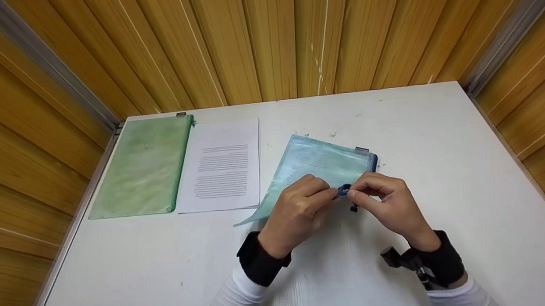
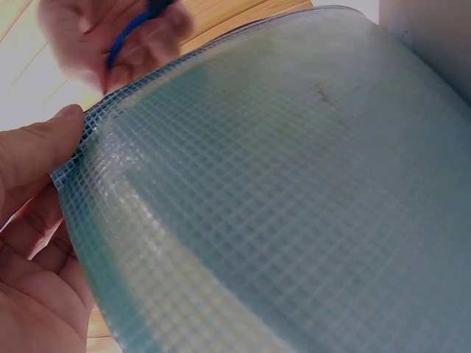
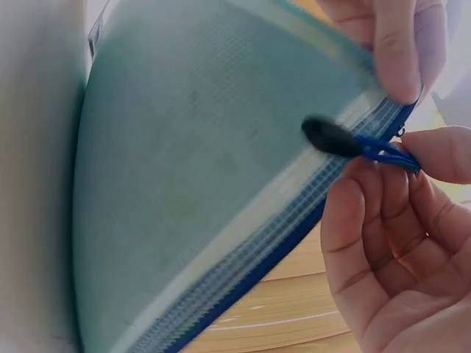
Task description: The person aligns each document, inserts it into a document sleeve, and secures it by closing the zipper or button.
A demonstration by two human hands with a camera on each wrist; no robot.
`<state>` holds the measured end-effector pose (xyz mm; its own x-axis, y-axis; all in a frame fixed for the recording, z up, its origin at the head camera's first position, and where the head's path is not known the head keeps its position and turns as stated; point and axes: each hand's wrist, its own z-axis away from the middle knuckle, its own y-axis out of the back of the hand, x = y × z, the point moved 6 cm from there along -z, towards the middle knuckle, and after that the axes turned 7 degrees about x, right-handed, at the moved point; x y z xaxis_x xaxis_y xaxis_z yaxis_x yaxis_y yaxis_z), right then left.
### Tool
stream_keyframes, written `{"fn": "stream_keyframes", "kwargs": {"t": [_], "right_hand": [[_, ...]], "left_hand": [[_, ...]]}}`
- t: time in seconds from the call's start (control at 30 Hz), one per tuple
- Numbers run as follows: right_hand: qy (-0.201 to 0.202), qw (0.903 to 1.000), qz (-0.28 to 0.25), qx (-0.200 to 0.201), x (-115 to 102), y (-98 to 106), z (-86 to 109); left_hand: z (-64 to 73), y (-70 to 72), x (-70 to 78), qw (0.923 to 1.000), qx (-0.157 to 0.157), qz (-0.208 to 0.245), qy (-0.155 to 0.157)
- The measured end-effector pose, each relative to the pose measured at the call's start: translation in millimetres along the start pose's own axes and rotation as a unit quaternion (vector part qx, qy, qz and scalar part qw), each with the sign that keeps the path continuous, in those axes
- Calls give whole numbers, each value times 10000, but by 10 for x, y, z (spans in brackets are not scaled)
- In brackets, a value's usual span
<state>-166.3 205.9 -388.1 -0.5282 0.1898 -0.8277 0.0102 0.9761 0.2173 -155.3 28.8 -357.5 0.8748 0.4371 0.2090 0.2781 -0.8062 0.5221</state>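
A translucent blue-green mesh zip pouch [image 1: 318, 162] is lifted at its near right corner, with printed lines showing through it. My left hand [image 1: 297, 211] pinches that corner between thumb and fingers, right at the end of the dark blue zipper [image 3: 257, 276]. Close beside it, my right hand [image 1: 387, 203] pinches the blue cord pull [image 3: 386, 153] with thumb and forefinger. The cord's black end piece [image 3: 327, 137] hangs free over the mesh in the right wrist view. In the left wrist view, the pouch [image 2: 294, 169] fills most of the picture.
A green zip pouch [image 1: 150, 166] lies flat at the left of the white table [image 1: 458, 164]. Next to it is a stack of printed paper [image 1: 223, 168], close to the blue-green pouch's left corner. Wood-patterned walls [image 1: 273, 44] stand behind the table and at both sides.
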Motion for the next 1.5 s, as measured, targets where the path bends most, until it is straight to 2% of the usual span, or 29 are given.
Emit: {"fn": "stream_keyframes", "kwargs": {"t": [0.53, 0.83, 1.2, 1.5], "right_hand": [[-181, 9998, -86, 22, 20, 26, -6], [-939, 9950, 162, 283, 173, 88, -18], [-1099, 9939, 114, 63, 207, 97, -20], [-1357, 9907, 140, 16, 249, 111, -30]], "left_hand": [[-4, 0, -8, 9998, -83, 150, 96], [-22, 90, -6, 9997, 238, 63, -4], [-13, 111, -33, 9995, 291, 135, 77], [-20, 117, -24, 9994, 348, 9, -32]]}}
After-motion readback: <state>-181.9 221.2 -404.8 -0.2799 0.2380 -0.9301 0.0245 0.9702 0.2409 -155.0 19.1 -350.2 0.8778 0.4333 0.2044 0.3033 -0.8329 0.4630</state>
